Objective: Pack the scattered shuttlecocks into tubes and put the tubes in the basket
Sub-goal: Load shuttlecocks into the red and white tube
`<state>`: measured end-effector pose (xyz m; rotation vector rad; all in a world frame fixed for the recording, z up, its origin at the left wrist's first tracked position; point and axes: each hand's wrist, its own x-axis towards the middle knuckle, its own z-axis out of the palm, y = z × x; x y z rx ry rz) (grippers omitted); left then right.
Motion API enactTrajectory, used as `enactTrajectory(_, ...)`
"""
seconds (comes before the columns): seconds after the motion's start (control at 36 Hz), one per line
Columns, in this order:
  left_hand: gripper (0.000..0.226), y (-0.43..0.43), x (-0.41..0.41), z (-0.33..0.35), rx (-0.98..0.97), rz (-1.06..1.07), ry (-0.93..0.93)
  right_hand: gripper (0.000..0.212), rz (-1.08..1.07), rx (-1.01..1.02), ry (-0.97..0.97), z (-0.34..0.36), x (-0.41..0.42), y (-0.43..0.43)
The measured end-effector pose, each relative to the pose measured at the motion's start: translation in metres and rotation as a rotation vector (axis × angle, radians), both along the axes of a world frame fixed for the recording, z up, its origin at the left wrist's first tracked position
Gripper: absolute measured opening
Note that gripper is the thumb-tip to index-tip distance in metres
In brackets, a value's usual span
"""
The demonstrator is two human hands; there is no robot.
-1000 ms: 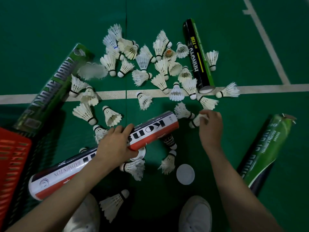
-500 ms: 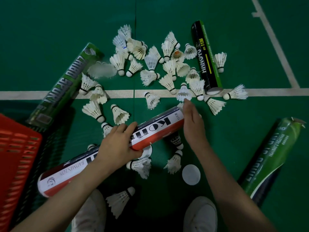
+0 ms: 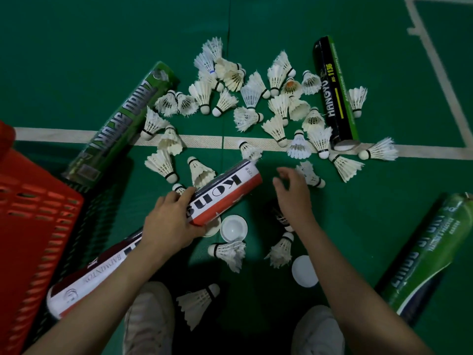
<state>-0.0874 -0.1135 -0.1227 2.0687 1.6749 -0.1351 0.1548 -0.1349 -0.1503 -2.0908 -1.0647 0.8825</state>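
My left hand (image 3: pixel 170 221) grips a long white, red and black tube (image 3: pixel 225 190) around its middle; the tube slants up to the right with its far mouth raised. White feathers poke out of that mouth. My right hand (image 3: pixel 293 194) hovers just right of the mouth with loosely bent fingers and holds nothing. Several white shuttlecocks (image 3: pixel 249 98) lie scattered across the green floor beyond. A single shuttlecock (image 3: pixel 309 174) lies by my right fingertips. The red basket (image 3: pixel 28 216) stands at the left edge.
Two green tubes (image 3: pixel 122 124) (image 3: pixel 430 254) lie at the left and at the right, and a black tube (image 3: pixel 332 93) lies at the back right. Two white caps (image 3: pixel 234 228) (image 3: pixel 304 270) sit on the floor between my arms. My shoes (image 3: pixel 149 319) are at the bottom.
My right hand picked up a shuttlecock, brought it to the tube's mouth and has now drawn back to the right, holding nothing. My left hand kept its grip on the tube.
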Motion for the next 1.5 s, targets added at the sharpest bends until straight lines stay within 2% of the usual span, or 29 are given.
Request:
enactTrajectory(0.14, 0.091, 0.003, -0.008, 0.003, -0.032, 0.029, -0.003, 0.06, 0.286, -0.328, -0.196, -0.031, 0.005, -0.015)
enactTrajectory(0.28, 0.089, 0.0, -0.009, 0.001, -0.033, 0.021, -0.029, 0.047, 0.344, -0.346, -0.288, -0.044, 0.005, -0.023)
enactTrajectory(0.36, 0.092, 0.0, -0.01, 0.0, -0.041, 0.003, -0.033, 0.037, 0.144, -0.153, -0.171, -0.03, 0.002, -0.019)
enactTrajectory(0.47, 0.094, -0.002, -0.009, 0.0, -0.066, -0.012, -0.067, 0.038, -0.127, 0.098, 0.071, 0.002, 0.002, -0.006)
enactTrajectory(0.61, 0.093, -0.006, -0.005, 0.003, -0.055, -0.004, -0.144, 0.053, -0.196, 0.293, 0.193, 0.025, 0.003, 0.006)
enactTrajectory(0.75, 0.092, -0.006, -0.003, 0.008, -0.031, -0.013, -0.189, 0.044, -0.256, 0.394, 0.19, 0.032, 0.007, 0.008)
enactTrajectory(0.86, 0.092, -0.009, -0.001, 0.009, -0.009, -0.061, -0.148, 0.042, -0.218, 0.325, 0.339, 0.036, 0.006, 0.006)
enactTrajectory(1.0, 0.092, -0.012, 0.002, 0.01, 0.012, -0.084, -0.153, 0.032, -0.042, 0.14, 0.377, 0.038, -0.004, 0.002)
enactTrajectory(1.25, 0.092, -0.021, 0.002, 0.011, 0.05, -0.117, -0.13, 0.061, -0.018, 0.023, 0.503, 0.041, -0.014, -0.014)
enactTrajectory(1.36, 0.092, -0.029, 0.005, 0.007, 0.031, -0.11, -0.157, 0.054, 0.034, -0.017, 0.55, 0.037, -0.021, -0.022)
enactTrajectory(1.5, 0.093, -0.032, 0.004, 0.005, 0.031, -0.157, -0.068, 0.046, -0.001, -0.044, 0.587, 0.022, -0.019, -0.035)
